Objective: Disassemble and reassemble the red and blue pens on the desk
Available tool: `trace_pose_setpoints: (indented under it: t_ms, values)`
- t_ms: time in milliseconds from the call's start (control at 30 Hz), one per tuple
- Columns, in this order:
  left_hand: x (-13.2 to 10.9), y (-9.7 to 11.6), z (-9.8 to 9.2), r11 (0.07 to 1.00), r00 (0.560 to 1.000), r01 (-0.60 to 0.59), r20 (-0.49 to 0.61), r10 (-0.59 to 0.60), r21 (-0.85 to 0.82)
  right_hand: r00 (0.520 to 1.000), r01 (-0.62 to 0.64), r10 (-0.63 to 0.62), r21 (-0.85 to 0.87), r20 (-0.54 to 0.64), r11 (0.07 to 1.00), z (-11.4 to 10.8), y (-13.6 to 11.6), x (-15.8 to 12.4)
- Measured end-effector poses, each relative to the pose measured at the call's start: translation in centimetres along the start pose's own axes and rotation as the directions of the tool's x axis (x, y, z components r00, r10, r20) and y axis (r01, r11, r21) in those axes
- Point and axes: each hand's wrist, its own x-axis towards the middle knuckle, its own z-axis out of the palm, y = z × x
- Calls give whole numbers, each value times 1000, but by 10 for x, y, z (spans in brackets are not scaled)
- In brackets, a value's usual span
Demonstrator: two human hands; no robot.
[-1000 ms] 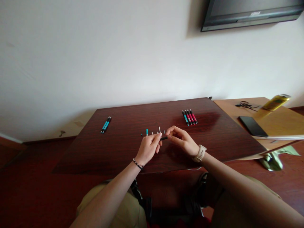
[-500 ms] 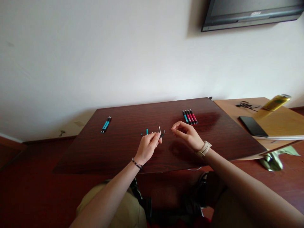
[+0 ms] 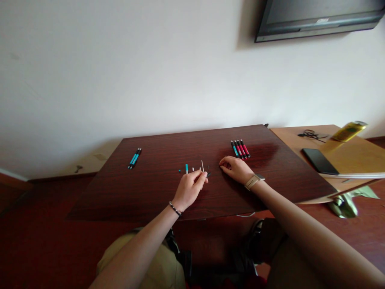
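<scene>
My left hand (image 3: pixel 190 186) hovers over the dark wooden table (image 3: pixel 156 188), fingers curled and pinched on a small dark pen piece (image 3: pixel 207 174) at their tips. Just beyond it lie several small pen parts (image 3: pixel 194 167), among them a teal piece and a thin refill. My right hand (image 3: pixel 235 167), with a watch on the wrist, rests knuckles-up on the table to the right of those parts, fingers curled down; what is under them is hidden. A row of several red and teal pens (image 3: pixel 240 148) lies behind my right hand.
Two teal pens (image 3: pixel 134 157) lie at the table's back left. A lighter wooden desk (image 3: pixel 339 154) to the right bears a black phone (image 3: pixel 319 159), a yellow can (image 3: pixel 349 130) and a cable. A screen (image 3: pixel 319 18) hangs on the wall above.
My two hands came apart from the dark pen piece they held together. The right hand moved right and sank onto the table. The left hand kept the piece.
</scene>
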Motion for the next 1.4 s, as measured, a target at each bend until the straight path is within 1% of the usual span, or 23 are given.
trace_pose_setpoints:
  t_ms: [67,133,267,333,367,467,533,600,700,800,933,1033,1133,1233,1300,1400]
  values:
    - [0,0,0,1000,1000,3,2,-3,-11,1000,4,-4,6,14,1000,-1,-1,0]
    - [0,0,1,999,1000,10,12,-9,-44,1000,-1,1,3,5,1000,-2,-4,-1]
    - [1,0,3,983,998,51,51,-42,-175,995,19,-19,3,-99,1000,-8,-21,-7]
    - [2,0,4,968,996,72,67,-57,-241,989,90,-84,39,-125,995,-13,-36,-11]
    - [3,0,5,960,996,79,70,-63,-268,983,145,-137,66,-118,987,-16,-44,-13]
    - [4,-2,7,943,995,90,72,-71,-321,947,311,-304,62,-101,948,-20,-64,-18]
    - [4,-3,9,939,995,92,69,-74,-331,931,358,-354,31,-87,933,-19,-71,-20]
    - [4,-5,11,939,995,93,70,-74,-332,932,360,-358,20,-63,933,-15,-74,-21]
    - [3,-8,13,938,994,95,80,-73,-334,935,353,-352,35,-32,935,-8,-74,-21]
    - [3,-10,15,946,994,88,82,-65,-313,931,366,-364,60,-41,929,-4,-75,-20]
    - [3,-11,14,957,995,85,76,-66,-278,928,371,-366,70,-65,926,-7,-76,-19]
    - [1,-8,13,971,993,68,105,-45,-230,940,337,-332,57,-82,940,-13,-69,-15]
    - [-3,-4,13,990,986,29,164,-6,-141,954,284,-283,-4,-99,959,-15,-51,-9]
    - [-6,-1,16,999,973,-25,230,31,-31,967,242,-248,-93,-53,966,-12,-31,-3]
    - [-7,0,19,993,967,-94,245,75,67,978,206,-210,-147,-13,967,-7,-20,-1]
    - [-9,0,24,956,954,-212,255,157,204,985,173,-168,-201,41,964,0,-13,2]
